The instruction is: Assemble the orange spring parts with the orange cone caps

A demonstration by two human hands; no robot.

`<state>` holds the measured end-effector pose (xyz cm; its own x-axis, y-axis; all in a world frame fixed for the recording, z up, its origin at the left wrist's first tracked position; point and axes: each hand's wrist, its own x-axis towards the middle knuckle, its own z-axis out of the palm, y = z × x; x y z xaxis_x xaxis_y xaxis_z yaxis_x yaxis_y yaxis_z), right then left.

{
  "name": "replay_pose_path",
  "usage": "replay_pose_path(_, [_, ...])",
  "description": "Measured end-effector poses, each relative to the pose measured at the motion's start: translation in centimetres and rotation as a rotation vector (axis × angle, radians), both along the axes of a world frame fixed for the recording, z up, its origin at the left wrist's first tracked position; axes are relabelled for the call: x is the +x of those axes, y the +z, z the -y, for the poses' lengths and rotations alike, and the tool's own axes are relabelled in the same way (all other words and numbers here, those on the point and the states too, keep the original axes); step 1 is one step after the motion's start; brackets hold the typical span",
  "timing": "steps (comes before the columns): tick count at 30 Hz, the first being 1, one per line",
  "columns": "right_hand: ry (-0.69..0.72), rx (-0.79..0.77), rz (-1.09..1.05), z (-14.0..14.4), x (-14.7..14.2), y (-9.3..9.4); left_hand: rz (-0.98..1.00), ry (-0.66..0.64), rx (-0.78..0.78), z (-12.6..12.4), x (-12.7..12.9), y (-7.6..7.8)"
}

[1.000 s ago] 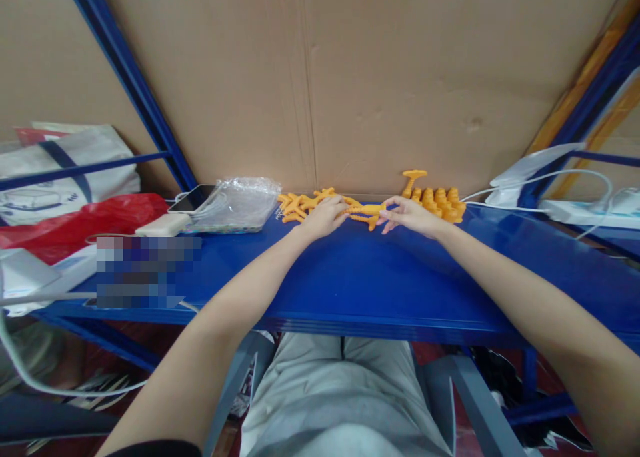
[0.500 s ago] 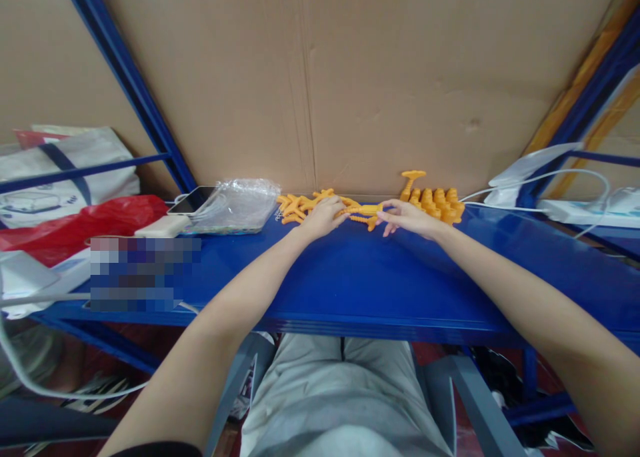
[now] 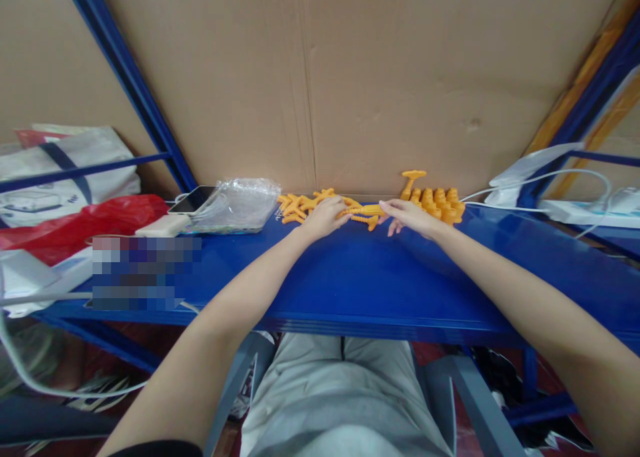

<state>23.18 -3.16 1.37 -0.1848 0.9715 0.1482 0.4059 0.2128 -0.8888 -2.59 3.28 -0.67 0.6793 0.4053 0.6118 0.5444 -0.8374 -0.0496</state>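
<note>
Since the earlier frame, the right hand (image 3: 411, 217) has been closed slightly onto the orange part (image 3: 367, 211); it is pinched at both ends, the left hand (image 3: 324, 217) steadying it.

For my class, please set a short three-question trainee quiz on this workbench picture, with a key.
1. True or false: both hands touch the same orange part.
2. What lies just left of the loose orange pieces? A) clear plastic bag B) a mug C) a hammer
3. Which hand is nearer the cluster of upright orange pieces?

Key:
1. True: the left hand and right hand meet on it.
2. A, the clear plastic bag on the blue table.
3. The right hand.
</note>
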Motion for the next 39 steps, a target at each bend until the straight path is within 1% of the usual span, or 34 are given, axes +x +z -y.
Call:
replay_pose_path(3, [0.014,0.058,-0.032,0.0,0.2,0.1,-0.004,0.014,0.008,0.1,-0.1,0.1])
replay_pose_path(5, [0.028,0.065,-0.041,0.2,0.1,0.3,-0.011,0.021,0.02,0.3,0.0,0.1])
replay_pose_path(7, [0.022,0.038,-0.033,0.5,-0.2,0.4,-0.01,0.014,0.03,0.7,0.1,0.2])
replay_pose_path(11, [-0.076,-0.039,0.0,0.7,-0.5,0.6,0.001,-0.003,0.024,1.1,0.5,0.5])
replay_pose_path(12, [-0.081,-0.046,0.007,0.7,-0.5,0.7,0.0,0.001,0.02,1.1,0.5,0.5])
replay_pose_path(14, [-0.035,-0.026,0.005,0.6,-0.2,0.7,-0.002,0.019,0.016,1.0,0.4,0.6])
replay_pose_path(17, [0.063,0.066,-0.04,0.3,0.3,0.5,-0.01,0.04,0.032,0.7,0.1,0.7])
replay_pose_path(19, [0.085,0.107,-0.07,0.2,0.3,0.3,-0.019,0.037,0.05,0.7,0.0,0.7])
replay_pose_path(22, [0.07,0.089,-0.073,0.4,0.1,0.1,-0.012,0.033,0.062,1.0,0.1,0.7])
replay_pose_path(25, [0.016,0.032,-0.034,0.5,-0.1,0.2,0.006,0.028,0.052,1.2,0.4,0.7])
replay_pose_path(27, [0.007,0.019,-0.004,0.5,0.0,0.4,0.012,0.027,0.048,1.1,0.5,0.6])
replay_pose_path(34, [0.09,0.165,-0.045,-0.2,0.6,0.4,-0.001,0.046,0.062,0.9,0.3,0.6])
replay_pose_path(39, [0.091,0.15,-0.023,0.7,0.1,0.8,0.009,0.043,0.078,1.3,0.4,0.7])
